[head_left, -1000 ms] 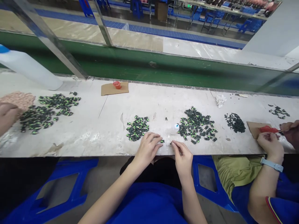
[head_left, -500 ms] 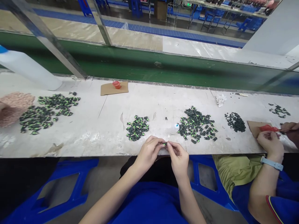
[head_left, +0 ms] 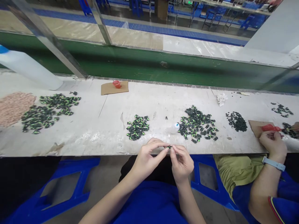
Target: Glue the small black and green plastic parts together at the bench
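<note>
A small black-and-green plastic part (head_left: 169, 147) is pinched between the fingertips of both hands, just over the table's front edge. My left hand (head_left: 148, 155) grips it from the left with thumb and forefinger. From the other side my right hand (head_left: 182, 162) closes on the same part, and the fingers hide most of it. Beyond the left hand lies a small heap of black-and-green parts (head_left: 137, 127). A larger heap of similar parts (head_left: 197, 123) spreads beyond the right hand. Beside that heap is a small white bottle with a blue tip (head_left: 174, 128).
On the white table (head_left: 102, 121) are a red cup (head_left: 116, 84) on cardboard, a pile of pinkish pieces (head_left: 16, 107), more black-and-green parts (head_left: 39, 118), small black pieces (head_left: 237, 121) and a large white bottle (head_left: 30, 67). A co-worker's hand (head_left: 273, 143) works at right, near a red object.
Both my hands have shifted slightly right and down with the part, fingertips closer together. A hand at the pinkish pile has left view. The right-hand co-worker's far hand has drawn away rightward.
</note>
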`<state>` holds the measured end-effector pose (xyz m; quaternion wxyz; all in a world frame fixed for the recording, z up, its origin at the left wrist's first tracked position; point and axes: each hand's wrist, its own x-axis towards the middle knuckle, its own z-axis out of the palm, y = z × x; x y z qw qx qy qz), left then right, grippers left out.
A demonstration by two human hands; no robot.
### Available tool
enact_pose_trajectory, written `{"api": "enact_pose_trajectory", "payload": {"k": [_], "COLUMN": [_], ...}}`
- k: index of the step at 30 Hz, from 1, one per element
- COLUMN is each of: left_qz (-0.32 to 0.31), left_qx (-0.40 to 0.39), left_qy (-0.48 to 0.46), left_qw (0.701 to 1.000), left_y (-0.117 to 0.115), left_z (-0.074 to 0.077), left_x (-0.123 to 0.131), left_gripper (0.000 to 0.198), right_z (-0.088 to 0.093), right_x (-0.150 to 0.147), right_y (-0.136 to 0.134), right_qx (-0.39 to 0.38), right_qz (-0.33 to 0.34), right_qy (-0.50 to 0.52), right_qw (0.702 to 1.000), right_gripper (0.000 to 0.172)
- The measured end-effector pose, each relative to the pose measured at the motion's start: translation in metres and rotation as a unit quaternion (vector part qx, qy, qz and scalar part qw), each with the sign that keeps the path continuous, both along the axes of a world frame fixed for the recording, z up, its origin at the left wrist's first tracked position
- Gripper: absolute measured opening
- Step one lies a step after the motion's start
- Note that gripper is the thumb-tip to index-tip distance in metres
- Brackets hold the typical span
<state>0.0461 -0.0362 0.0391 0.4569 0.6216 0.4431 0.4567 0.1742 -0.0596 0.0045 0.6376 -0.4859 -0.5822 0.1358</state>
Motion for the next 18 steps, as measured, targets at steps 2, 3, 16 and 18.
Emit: {"api": "enact_pose_trajectory", "payload": {"k": [2, 3, 16, 18], "left_qz": [0.003, 0.002, -0.018, -0.004], "left_qx": [-0.025, -0.032, 0.062, 0.085], "left_qy": [-0.015, -0.023, -0.008, 0.0], "left_qw": [1.0, 0.999, 0.998, 0.996], "left_y": [-0.002, -0.003, -0.004, -0.005], "left_z": [0.001, 0.002, 0.011, 0.011], "left_x": [0.001, 0.002, 0.001, 0.003], "left_gripper": [0.012, 0.012, 0.011, 0.01], "right_z": [0.003, 0.005, 0.014, 0.012], "right_x": [0.002, 0.003, 0.022, 0.022], "right_y": [-0.001, -0.001, -0.007, -0.007], "right_qx": [0.025, 0.034, -0.046, -0.049], "right_qz": [0.0, 0.002, 0.087, 0.098], "right_qy": [-0.028, -0.042, -0.024, -0.01], "right_qw": [0.999, 0.999, 0.995, 0.994], "right_gripper": [0.028, 0.03, 0.046, 0.045]}}
